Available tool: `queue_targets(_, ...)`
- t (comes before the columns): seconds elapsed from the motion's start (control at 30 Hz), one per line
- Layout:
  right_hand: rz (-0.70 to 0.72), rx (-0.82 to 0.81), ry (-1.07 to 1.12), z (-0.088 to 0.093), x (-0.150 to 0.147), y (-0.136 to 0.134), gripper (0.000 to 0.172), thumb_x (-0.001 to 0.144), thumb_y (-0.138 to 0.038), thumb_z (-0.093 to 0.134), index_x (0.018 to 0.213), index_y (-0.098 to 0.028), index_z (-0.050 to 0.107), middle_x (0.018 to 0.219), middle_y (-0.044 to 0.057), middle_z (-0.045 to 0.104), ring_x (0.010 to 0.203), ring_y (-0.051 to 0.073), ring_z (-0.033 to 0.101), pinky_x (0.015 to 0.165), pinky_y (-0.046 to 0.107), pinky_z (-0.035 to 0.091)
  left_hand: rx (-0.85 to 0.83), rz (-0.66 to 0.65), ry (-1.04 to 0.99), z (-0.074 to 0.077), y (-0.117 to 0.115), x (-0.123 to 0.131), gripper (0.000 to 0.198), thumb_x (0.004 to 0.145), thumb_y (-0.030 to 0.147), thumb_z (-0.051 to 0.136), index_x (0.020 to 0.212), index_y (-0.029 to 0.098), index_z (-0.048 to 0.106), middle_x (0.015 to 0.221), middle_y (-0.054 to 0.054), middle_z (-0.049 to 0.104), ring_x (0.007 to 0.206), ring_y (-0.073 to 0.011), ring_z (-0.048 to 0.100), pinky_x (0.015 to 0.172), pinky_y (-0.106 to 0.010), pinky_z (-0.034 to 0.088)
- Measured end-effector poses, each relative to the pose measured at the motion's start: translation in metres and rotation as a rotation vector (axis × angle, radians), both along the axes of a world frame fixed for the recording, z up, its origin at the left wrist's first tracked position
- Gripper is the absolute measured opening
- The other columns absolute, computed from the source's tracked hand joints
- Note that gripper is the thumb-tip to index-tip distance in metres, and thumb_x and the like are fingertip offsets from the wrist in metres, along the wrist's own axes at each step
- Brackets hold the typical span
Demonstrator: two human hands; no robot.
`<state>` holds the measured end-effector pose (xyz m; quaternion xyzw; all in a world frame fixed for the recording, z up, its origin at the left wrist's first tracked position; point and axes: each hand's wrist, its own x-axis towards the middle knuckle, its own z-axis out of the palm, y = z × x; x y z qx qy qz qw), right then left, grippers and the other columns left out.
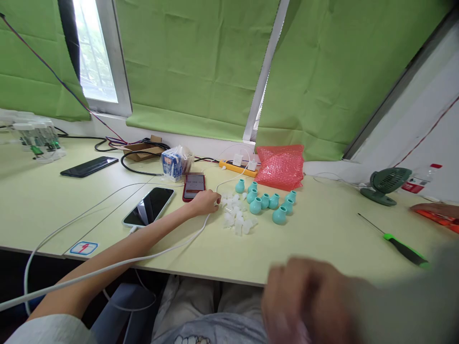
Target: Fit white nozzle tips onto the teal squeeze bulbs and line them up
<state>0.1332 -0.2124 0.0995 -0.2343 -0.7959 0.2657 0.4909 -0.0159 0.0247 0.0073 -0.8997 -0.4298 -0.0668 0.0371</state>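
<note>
At the left edge of a heap of small translucent white plastic pieces (234, 212), my left hand (206, 202) has its fingers pinched together; what is between them is too small to make out. A white cable (190, 239) passes by that hand. My right hand (304, 298), blurred, is raised close to the camera over the table's front edge. Its fingers are curled in, and a pale bit shows faintly below them. Several turquoise bulb-shaped parts (256, 205) with open necks stand just right of the white pieces.
Left of the heap lie a phone (149, 206) and a red-cased phone (194, 186). A red bubble-wrap bag (281, 166) and an orange power strip (236, 168) are behind. At right are a screwdriver (401, 246), a green fan (387, 184) and another person's hand (435, 209).
</note>
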Motion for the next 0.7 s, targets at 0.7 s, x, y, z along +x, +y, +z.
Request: queue_targets(0.7,-0.598,0.381,-0.870,-0.111,0.035,0.176,0.020,0.079,-0.016,0.035,0.084,-0.015,0.054,0.083,0.008,0.057,0.084,0.019,0.047,0.071,0.032,0.039,0.058,-0.237,-0.213,-0.008,-0.012,0.022,0.024,0.068,0.013,0.038,0.086,0.018,0.054,0.081,-0.002,0.058,0.074,-0.0146,0.053,0.064,-0.023,0.039)
